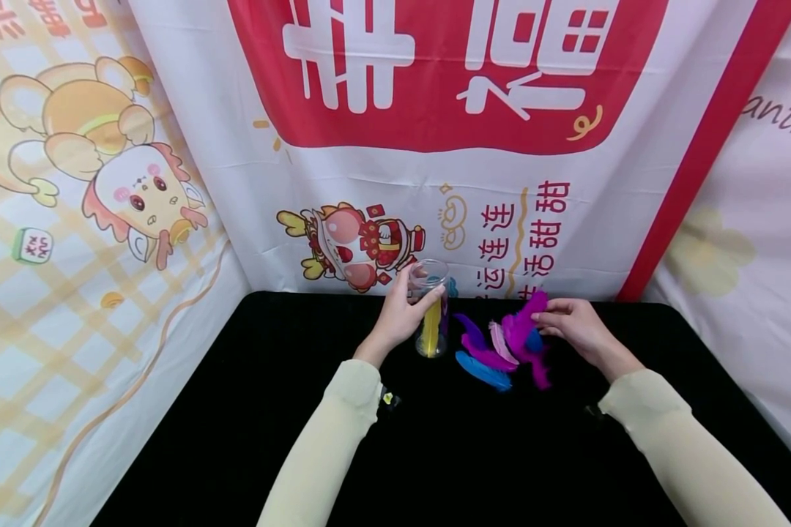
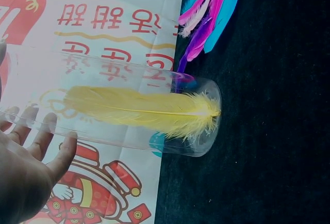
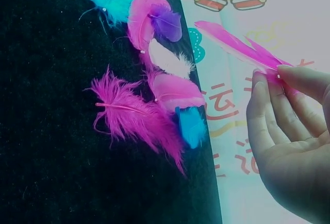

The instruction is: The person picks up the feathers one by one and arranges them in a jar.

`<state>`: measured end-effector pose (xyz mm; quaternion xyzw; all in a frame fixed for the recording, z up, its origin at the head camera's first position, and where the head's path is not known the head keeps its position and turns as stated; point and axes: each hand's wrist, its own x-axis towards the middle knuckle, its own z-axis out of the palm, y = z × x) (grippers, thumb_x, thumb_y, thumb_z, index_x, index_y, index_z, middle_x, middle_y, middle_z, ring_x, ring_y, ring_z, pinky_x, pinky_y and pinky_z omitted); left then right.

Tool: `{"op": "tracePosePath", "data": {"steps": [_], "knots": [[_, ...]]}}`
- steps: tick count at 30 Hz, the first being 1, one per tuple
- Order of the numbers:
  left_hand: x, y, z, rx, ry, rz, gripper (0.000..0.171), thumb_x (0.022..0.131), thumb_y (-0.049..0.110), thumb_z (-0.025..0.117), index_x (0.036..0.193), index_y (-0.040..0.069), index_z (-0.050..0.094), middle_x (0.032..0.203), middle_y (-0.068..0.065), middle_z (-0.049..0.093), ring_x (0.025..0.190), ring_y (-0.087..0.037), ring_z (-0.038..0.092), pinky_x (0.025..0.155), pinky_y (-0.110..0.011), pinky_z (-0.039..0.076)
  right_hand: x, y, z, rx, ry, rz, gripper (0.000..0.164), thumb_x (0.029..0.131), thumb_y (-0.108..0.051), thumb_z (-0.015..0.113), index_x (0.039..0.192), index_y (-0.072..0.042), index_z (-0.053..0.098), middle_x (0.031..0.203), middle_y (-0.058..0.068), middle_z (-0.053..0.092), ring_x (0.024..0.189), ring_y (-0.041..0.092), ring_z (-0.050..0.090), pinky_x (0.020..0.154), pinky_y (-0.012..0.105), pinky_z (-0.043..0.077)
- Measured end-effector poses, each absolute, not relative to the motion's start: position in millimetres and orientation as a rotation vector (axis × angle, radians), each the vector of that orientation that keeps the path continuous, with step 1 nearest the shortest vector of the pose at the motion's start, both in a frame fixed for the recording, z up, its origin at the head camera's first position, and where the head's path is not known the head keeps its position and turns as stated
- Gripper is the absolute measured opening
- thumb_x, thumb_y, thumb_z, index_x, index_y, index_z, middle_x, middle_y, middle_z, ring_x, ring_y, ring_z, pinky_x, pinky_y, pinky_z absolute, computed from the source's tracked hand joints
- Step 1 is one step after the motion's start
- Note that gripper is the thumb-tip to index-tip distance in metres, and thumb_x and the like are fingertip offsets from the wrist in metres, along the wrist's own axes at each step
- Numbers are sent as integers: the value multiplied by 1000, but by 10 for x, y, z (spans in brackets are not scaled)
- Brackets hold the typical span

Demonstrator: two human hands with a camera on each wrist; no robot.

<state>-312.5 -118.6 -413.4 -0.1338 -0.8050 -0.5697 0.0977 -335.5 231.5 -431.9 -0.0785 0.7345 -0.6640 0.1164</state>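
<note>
A clear tube-shaped container (image 2: 198,144) is held upright near the back of the black table by my left hand (image 1: 400,311), its fingers and thumb curled round the upper part. One yellow feather (image 2: 134,108) stands inside it. Over to the right, my right hand (image 1: 583,333) pinches a magenta feather (image 3: 232,46) by its quill end between thumb and fingertips, above the loose feathers. Between the two hands lie a blue feather (image 1: 484,372), a purple feather (image 1: 472,332), a pale pink feather (image 1: 499,342) and a fluffy magenta feather (image 3: 134,113).
The black table (image 1: 395,461) ends at the back against a white hanging cloth (image 1: 204,132) with red characters and cartoon figures. Patterned cloth (image 1: 39,329) hangs on the left side, and another pale cloth (image 1: 758,293) on the right.
</note>
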Motion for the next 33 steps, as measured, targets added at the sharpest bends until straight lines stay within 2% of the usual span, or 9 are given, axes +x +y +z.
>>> {"op": "tracePosePath", "data": {"steps": [9, 16, 21, 33], "knots": [[-3125, -1180, -4147, -387, -2382, -1685, 71, 96, 52, 67, 151, 18, 38, 141, -3, 53, 129, -22, 53, 103, -47, 50, -3352, 2285, -4290, -236, 2181, -1930, 25, 98, -7, 69, 111, 14, 62, 93, -3, 75, 88, 13, 72, 88, 38, 59], [-3128, -1182, -4139, -390, -2382, -1680, 70, 97, 51, 67, 152, 17, 38, 142, -4, 52, 130, -22, 53, 103, -47, 50, -3340, 2248, -4219, -223, 2185, -1934, 26, 99, -9, 68, 114, 12, 63, 95, -1, 76, 89, 14, 73, 81, 30, 60], [-3137, -1185, -4135, -401, -2381, -1680, 69, 98, 50, 66, 151, 18, 38, 143, -6, 52, 130, -22, 53, 103, -48, 50, -3335, 2206, -4165, -226, 2196, -1943, 25, 99, -8, 68, 113, 12, 64, 96, 0, 76, 90, 17, 73, 81, 29, 60], [-3132, -1193, -4132, -411, -2382, -1689, 73, 98, 50, 66, 153, 12, 37, 145, -10, 51, 130, -24, 52, 104, -48, 49, -3347, 2160, -4114, -281, 2196, -1963, 25, 99, -7, 68, 112, 13, 62, 92, -1, 76, 86, 12, 72, 81, 31, 60]]}}
